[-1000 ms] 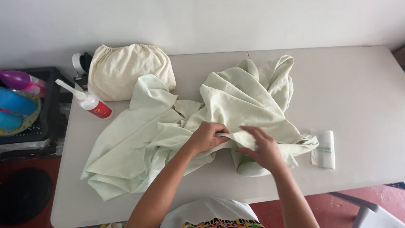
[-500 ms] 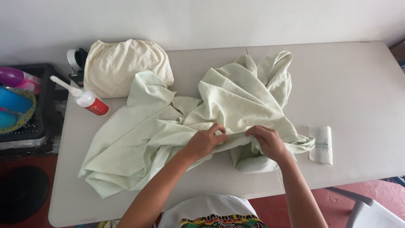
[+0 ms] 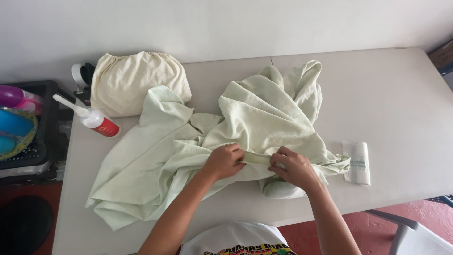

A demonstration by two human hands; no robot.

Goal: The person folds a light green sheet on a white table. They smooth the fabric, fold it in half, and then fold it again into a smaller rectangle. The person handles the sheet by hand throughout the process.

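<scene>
At the far nine o'clock edge, off the table, sits a black slotted plastic crate (image 3: 45,141) holding a round blue bowl with a yellow-green rim (image 3: 14,134) and a purple plastic cup (image 3: 12,96) lying on its side. Just right of it, at about ten o'clock on the long pale grey folding table (image 3: 401,108), lies a white squeeze bottle with a red label and a long white nozzle (image 3: 94,120), its nozzle pointing up-left. Behind the bottle, toward eleven o'clock, a cream-coloured bundled cloth with a gathered elastic edge (image 3: 134,82) rests against the wall side of the table.

Across the middle, from eight o'clock to one o'clock, spreads a large rumpled pale green cotton sheet (image 3: 255,113), touching the cream bundle at its upper left corner and hanging near the front table edge at its lower left.

At six o'clock the left hand (image 3: 224,162) is closed in a fist, fingers curled tight around a narrow band of the sheet's hem. Just right of it, the right hand (image 3: 292,166) pinches the same band with fingers bent over it, the hem stretched short and taut between the two hands.

At four o'clock, just beside the sheet's right tip, lies a small flat folded white plastic packet (image 3: 357,162).
</scene>
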